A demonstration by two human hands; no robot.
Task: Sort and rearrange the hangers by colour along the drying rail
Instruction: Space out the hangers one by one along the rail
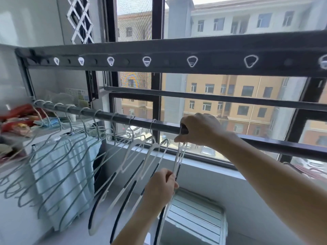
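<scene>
A dark drying rail (109, 116) runs from upper left down to the right. Several pale blue wire hangers (58, 167) hang along its left part. To their right hang white hangers with black grip strips (136, 156). My right hand (198, 129) is at the rail, its fingers curled over the hook and neck of one more white hanger (178, 161). My left hand (161, 186) pinches that same hanger lower down on its arm. The hook itself is hidden behind my right hand.
A dark upper bar with white-rimmed holes (192, 61) crosses above the rail. A light blue cloth (70, 174) hangs behind the blue hangers. A cluttered shelf (16, 121) is at left. Window frame (157, 103) and sill lie behind; a louvred white panel (196, 214) sits below.
</scene>
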